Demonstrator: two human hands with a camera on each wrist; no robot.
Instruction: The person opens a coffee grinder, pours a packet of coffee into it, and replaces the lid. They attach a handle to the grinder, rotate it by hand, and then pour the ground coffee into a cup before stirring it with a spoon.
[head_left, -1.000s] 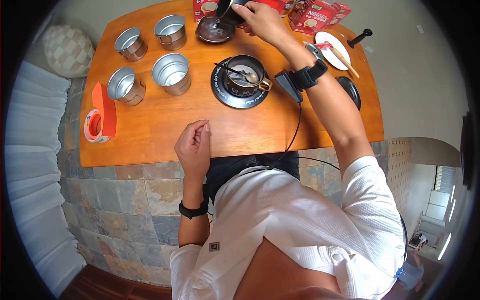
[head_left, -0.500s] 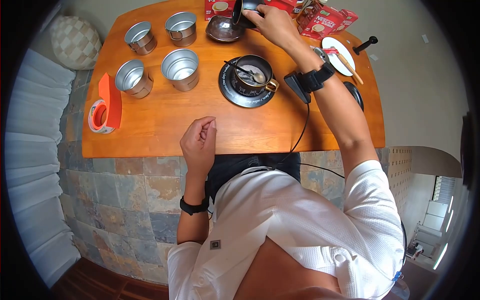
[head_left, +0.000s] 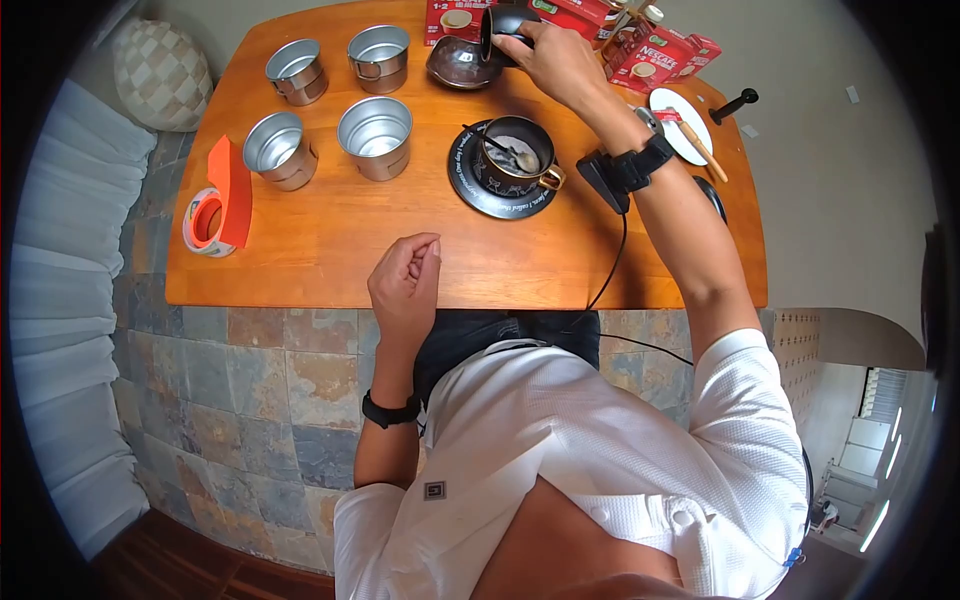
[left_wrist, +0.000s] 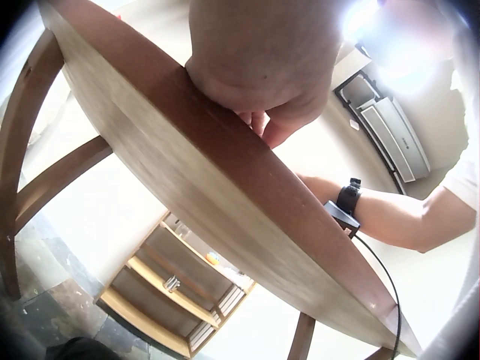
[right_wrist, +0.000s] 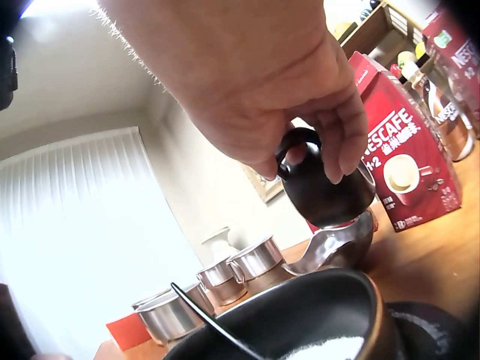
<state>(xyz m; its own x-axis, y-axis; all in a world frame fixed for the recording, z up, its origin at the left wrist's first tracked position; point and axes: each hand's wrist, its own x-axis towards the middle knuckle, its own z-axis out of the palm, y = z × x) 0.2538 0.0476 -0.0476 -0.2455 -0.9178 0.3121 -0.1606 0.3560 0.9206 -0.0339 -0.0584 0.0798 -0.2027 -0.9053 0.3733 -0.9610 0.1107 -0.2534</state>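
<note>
My right hand (head_left: 565, 65) grips a small black cup (right_wrist: 322, 199) by its handle. The cup is tilted, its mouth toward the left, close over a dark glossy bowl (head_left: 460, 66). Nearer me a black mug (head_left: 500, 181) with a gold handle stands on a black lettered saucer (head_left: 492, 206). White powder and a spoon (head_left: 522, 160) show inside that mug; the spoon's dark handle leans on the rim. My left hand (head_left: 405, 280) rests at the table's front edge, fingers loosely curled and holding nothing.
Several metal cups (head_left: 375, 150) stand on the left, by a roll of orange tape (head_left: 205, 222). Red Nescafe boxes (head_left: 650, 60) line the back. A white plate (head_left: 680, 110) with a wooden-handled tool lies at the right. A cable (head_left: 615, 262) hangs from my right wrist.
The head view has shifted, so the table's things appear farther right. The black cup stays by the dark bowl, its mouth turned more to the left. My left hand keeps its place.
</note>
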